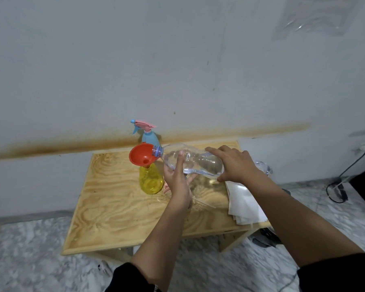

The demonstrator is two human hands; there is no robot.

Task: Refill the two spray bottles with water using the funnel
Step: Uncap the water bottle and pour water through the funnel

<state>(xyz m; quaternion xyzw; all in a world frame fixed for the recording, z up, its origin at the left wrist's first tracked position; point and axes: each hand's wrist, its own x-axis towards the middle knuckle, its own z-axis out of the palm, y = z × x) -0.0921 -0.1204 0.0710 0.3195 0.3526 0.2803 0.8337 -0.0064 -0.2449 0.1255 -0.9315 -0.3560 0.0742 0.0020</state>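
A clear plastic water bottle [200, 163] lies tipped almost flat, its mouth over a red funnel [140, 157]. The funnel stands in the neck of a yellow spray bottle [151, 181] with no spray head on it, on a wooden table [118, 211]. My left hand [177, 178] holds the water bottle from below near its shoulder. My right hand [233, 163] grips it from above near its base. A blue spray bottle [150, 138] with a pink and blue trigger head stands behind the funnel by the wall. A pink part [167, 189] peeks out beside the yellow bottle, mostly hidden by my left hand.
White folded cloth or paper [247, 205] lies at the table's right edge. Another clear plastic object [263, 167] sits behind my right hand. The wall runs close behind the table. A black cable [337, 186] trails on the floor at the right.
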